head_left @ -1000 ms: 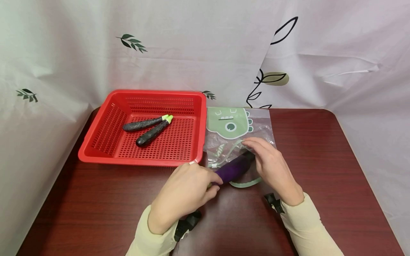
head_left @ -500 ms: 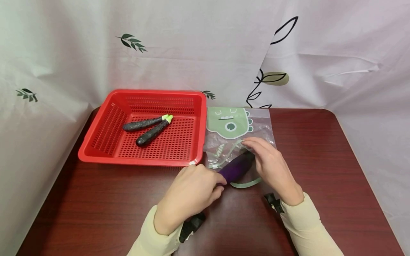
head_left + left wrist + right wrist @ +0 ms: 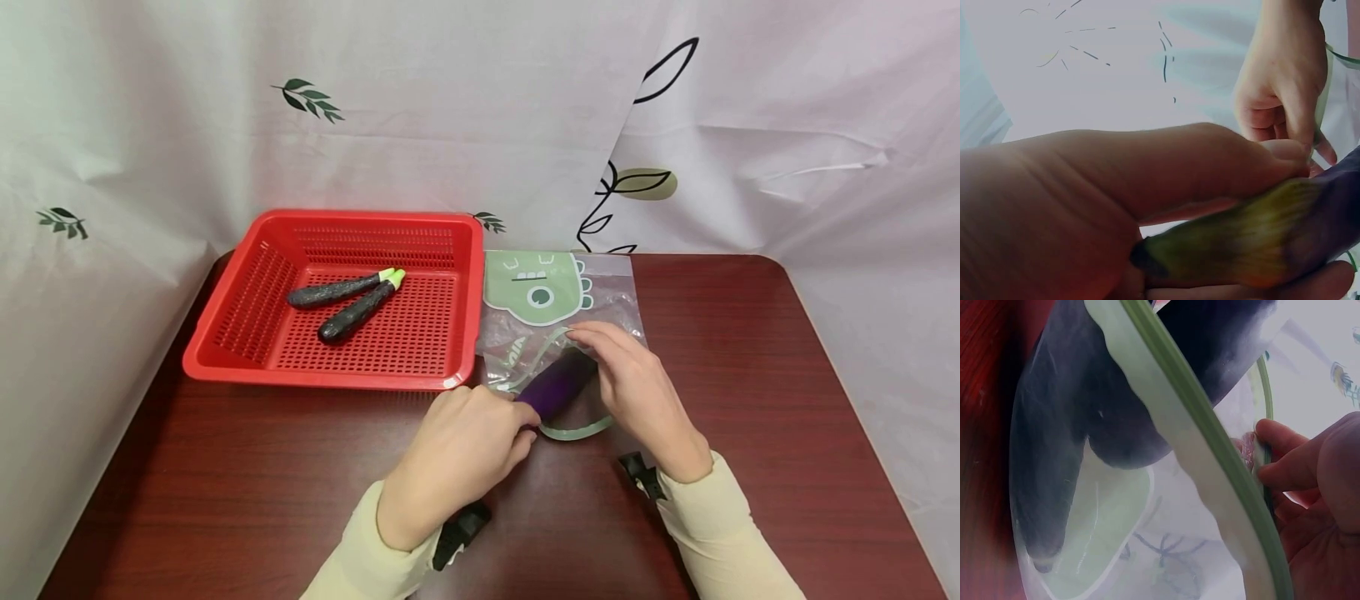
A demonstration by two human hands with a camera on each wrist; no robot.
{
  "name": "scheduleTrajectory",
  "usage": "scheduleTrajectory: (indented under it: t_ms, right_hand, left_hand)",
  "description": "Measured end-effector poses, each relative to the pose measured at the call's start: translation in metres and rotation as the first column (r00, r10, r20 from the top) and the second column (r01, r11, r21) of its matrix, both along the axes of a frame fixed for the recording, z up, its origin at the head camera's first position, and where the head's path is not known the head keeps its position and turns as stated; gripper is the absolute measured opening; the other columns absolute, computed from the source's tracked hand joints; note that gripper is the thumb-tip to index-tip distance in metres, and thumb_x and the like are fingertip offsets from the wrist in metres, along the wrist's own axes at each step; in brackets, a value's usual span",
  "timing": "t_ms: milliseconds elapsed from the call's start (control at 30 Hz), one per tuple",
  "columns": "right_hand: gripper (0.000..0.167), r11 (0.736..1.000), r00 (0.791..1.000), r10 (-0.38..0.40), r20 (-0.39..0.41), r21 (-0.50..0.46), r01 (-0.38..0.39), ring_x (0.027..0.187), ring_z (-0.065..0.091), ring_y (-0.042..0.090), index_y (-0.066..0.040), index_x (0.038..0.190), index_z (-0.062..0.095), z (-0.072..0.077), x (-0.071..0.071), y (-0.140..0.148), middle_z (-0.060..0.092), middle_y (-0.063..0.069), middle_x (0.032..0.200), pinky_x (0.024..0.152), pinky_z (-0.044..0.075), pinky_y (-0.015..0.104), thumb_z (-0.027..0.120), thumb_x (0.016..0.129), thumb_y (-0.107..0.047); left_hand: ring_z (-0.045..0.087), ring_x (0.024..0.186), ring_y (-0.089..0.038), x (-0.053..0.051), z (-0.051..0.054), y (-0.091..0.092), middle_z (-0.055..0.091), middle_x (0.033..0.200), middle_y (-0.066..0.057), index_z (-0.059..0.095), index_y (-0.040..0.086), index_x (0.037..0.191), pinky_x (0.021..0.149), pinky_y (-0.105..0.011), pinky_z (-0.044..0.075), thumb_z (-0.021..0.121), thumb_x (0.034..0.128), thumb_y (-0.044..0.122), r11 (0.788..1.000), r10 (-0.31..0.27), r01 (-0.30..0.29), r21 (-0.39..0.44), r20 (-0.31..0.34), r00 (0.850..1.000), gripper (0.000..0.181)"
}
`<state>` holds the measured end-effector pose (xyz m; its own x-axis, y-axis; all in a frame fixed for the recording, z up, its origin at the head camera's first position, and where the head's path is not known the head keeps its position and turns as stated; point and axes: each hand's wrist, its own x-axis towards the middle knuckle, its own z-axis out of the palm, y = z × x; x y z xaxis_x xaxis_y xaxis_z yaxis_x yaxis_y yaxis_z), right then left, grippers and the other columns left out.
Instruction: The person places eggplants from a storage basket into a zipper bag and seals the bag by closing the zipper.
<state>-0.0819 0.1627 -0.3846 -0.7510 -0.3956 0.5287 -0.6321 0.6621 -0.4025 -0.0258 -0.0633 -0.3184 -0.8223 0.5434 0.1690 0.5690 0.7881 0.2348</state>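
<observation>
My left hand (image 3: 461,446) grips a purple eggplant (image 3: 558,383) at its yellow-green stem end, thumb on one side and fingers on the other, as the left wrist view shows. The eggplant's far, dark end is inside the mouth of a clear zip bag (image 3: 536,292) printed with a green cartoon figure. My right hand (image 3: 1310,469) pinches the bag's green-edged opening between thumb and fingers, keeping the mouth apart. In the right wrist view, another long dark shape (image 3: 1054,444) shows through the plastic beside the eggplant; whether it is a second vegetable I cannot tell.
Left of the bag stands a red perforated basket (image 3: 333,379). Two dark, rough-skinned vegetables (image 3: 356,318) with light green ends lie in it. All rests on a reddish-brown wooden table (image 3: 738,375). A pale leaf-patterned curtain (image 3: 450,108) hangs behind.
My left hand has moved to the right and slightly forward with the eggplant, whose far end sits farther into the bag. The right hand has held its place.
</observation>
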Motion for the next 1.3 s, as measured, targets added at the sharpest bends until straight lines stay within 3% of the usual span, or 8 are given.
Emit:
scheduleTrajectory:
  t_ms: [267,567,767,900,1300]
  right_hand:
    - [0.042,1.0,1.0,0.002,0.001,-0.007,-0.002,0.115,0.063,0.022,-0.002,0.121,0.068,0.0003,0.0002,0.0,0.066,0.008,0.124,0.098,0.046,0.033,0.056,0.087,0.02]
    - [0.042,1.0,1.0,0.006,-0.002,-0.01,-0.006,0.114,0.062,0.022,-0.001,0.121,0.067,-0.0004,0.0007,0.0005,0.066,0.009,0.124,0.098,0.046,0.033,0.056,0.087,0.02]
    - [0.042,1.0,1.0,0.003,0.006,-0.012,-0.003,0.115,0.062,0.021,-0.002,0.121,0.067,-0.0007,0.0015,0.0003,0.066,0.008,0.124,0.098,0.046,0.033,0.056,0.087,0.02]
    - [0.042,1.0,1.0,0.005,0.006,-0.013,-0.004,0.115,0.062,0.022,-0.002,0.121,0.068,-0.0012,0.0011,0.0,0.066,0.008,0.124,0.098,0.046,0.032,0.056,0.087,0.02]
    - [0.043,1.0,1.0,-0.002,0.02,-0.008,0.002,0.115,0.062,0.021,-0.003,0.122,0.067,-0.0001,0.0008,-0.0002,0.065,0.008,0.124,0.098,0.047,0.034,0.057,0.087,0.02]
  left_hand:
    - [0.064,0.059,-0.02,-0.0032,-0.0053,0.0035,0.064,0.064,0.006,0.073,0.024,0.077,0.047,-0.034,0.041,0.077,0.0842,0.025,1.0,0.001,0.001,0.029,-0.053,0.999,0.008]
    - [0.063,0.061,-0.019,-0.0065,-0.0087,0.0047,0.062,0.068,0.004,0.071,0.021,0.081,0.051,-0.033,0.044,0.076,0.0839,0.024,0.998,-0.056,0.056,0.001,-0.044,0.997,0.007]
    - [0.061,0.057,-0.019,-0.0048,-0.01,0.0046,0.061,0.071,0.003,0.066,0.019,0.075,0.046,-0.034,0.041,0.068,0.0787,0.016,0.998,-0.05,0.053,0.041,-0.066,0.997,0.006]
    - [0.061,0.058,-0.019,-0.0043,-0.0092,0.0049,0.062,0.073,0.003,0.063,0.019,0.074,0.046,-0.034,0.041,0.066,0.0757,0.015,0.997,-0.055,0.058,0.053,-0.048,0.997,0.006]
    - [0.063,0.059,-0.019,-0.0061,-0.01,0.0083,0.066,0.08,0.002,0.065,0.017,0.079,0.046,-0.033,0.042,0.065,0.0781,0.014,0.996,-0.054,0.057,0.069,-0.049,0.997,0.003]
